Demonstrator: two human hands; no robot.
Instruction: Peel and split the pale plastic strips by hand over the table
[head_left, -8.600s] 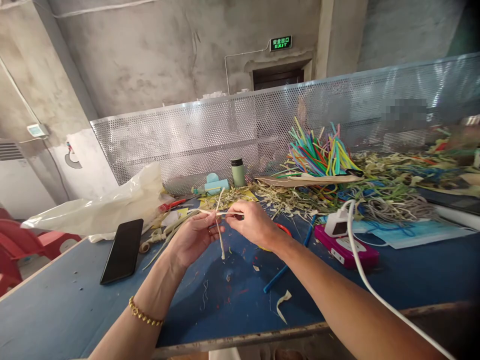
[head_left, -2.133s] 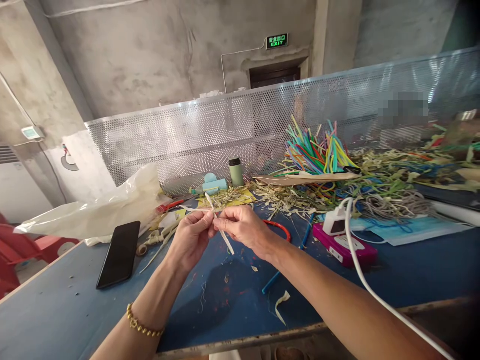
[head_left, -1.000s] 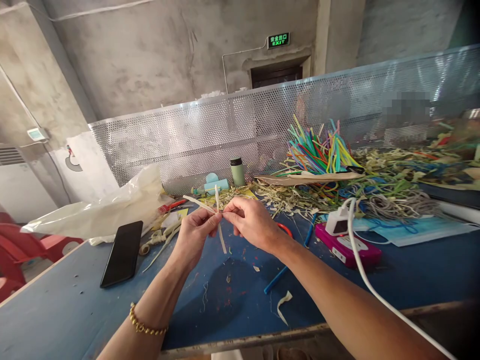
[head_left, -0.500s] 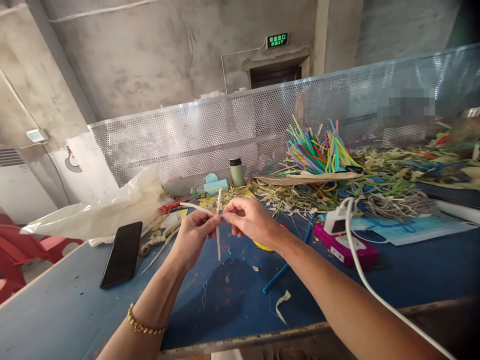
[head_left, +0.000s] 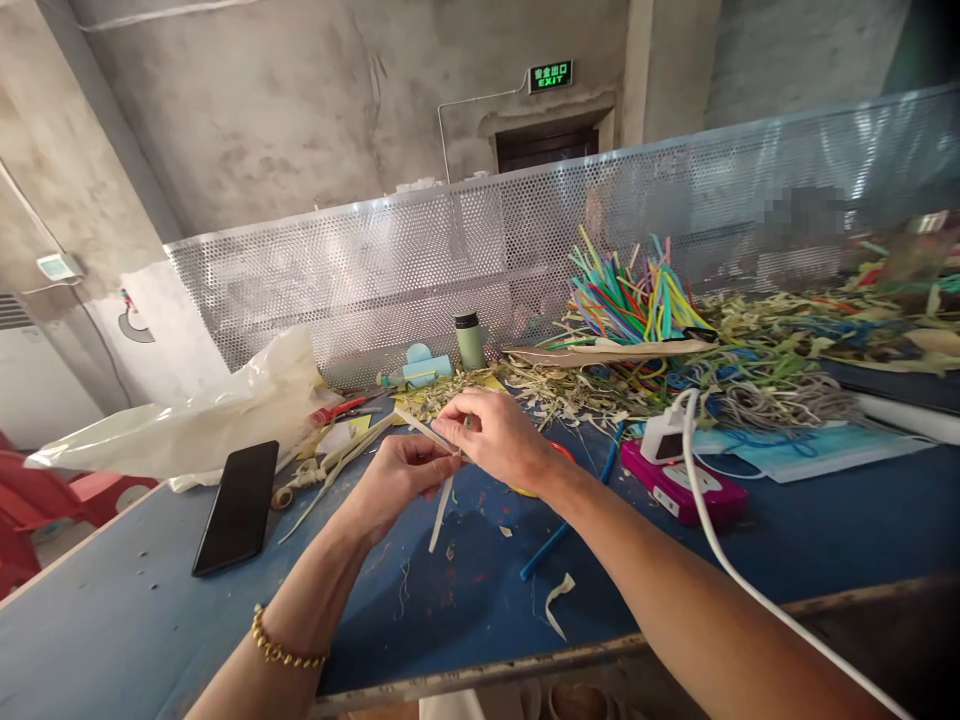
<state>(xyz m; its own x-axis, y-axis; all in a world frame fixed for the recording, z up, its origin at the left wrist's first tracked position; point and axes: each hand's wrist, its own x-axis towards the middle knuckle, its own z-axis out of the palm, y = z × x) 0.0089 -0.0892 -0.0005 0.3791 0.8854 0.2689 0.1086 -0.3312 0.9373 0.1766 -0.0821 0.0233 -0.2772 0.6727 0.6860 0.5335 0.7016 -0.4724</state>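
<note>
Above the blue table (head_left: 112, 620) my left hand (head_left: 397, 480) and my right hand (head_left: 495, 438) meet, both pinched on pale straw strips (head_left: 439, 505). One strip hangs down from my fingers toward the table. Another strip (head_left: 412, 425) sticks out up and to the left. My left wrist wears a gold bead bracelet (head_left: 281, 650). The point where the strips cross is hidden by my fingers.
A black phone (head_left: 236, 505) lies at left beside a crumpled plastic bag (head_left: 210, 415). A pink power bank (head_left: 682, 485) with a white charger and cable (head_left: 720, 560) sits at right. Coloured straws (head_left: 637, 300) and straw scraps heap against the perforated metal screen (head_left: 337, 280). A green bottle (head_left: 470, 340) stands there.
My hands have come slightly lower and closer together. The hanging strip now tilts down-left and the upper strip leans further left. The camera has shifted a little.
</note>
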